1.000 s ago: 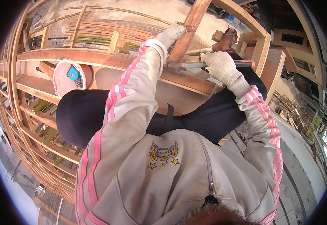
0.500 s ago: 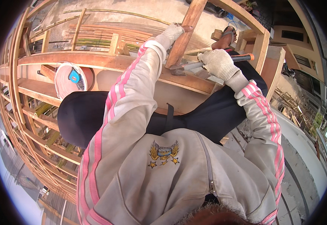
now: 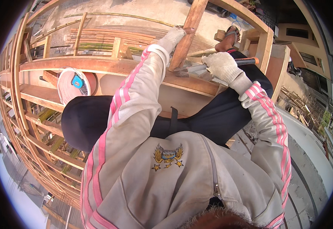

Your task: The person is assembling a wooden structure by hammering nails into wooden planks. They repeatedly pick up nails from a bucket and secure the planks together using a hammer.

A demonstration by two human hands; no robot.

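Note:
My left hand (image 3: 173, 37), in a pale work glove with bare fingertips, is closed round a slanting wooden post (image 3: 188, 32). Its thumb and fingers press on opposite sides of the timber. In a matching glove, my right hand (image 3: 221, 66) grips a hammer (image 3: 248, 61) with a black and orange handle. The steel head lies to the left of that hand, close to the foot of the post and just above a horizontal beam (image 3: 109, 65); I cannot tell whether it touches the wood. Part of the handle is hidden by the right glove.
A white bucket (image 3: 63, 87) with a blue tape measure (image 3: 77, 81) stands at the left, beside my dark-trousered knee. My sandalled foot (image 3: 229, 39) rests at the far right near a wooden upright (image 3: 265, 49). Timber framework (image 3: 52, 122) spreads at left, with stacked boards (image 3: 113, 33) below.
The hammer's handle end has dipped slightly, and its head looks a little blurred. The left hand keeps its hold on the post. The whole view has shifted slightly.

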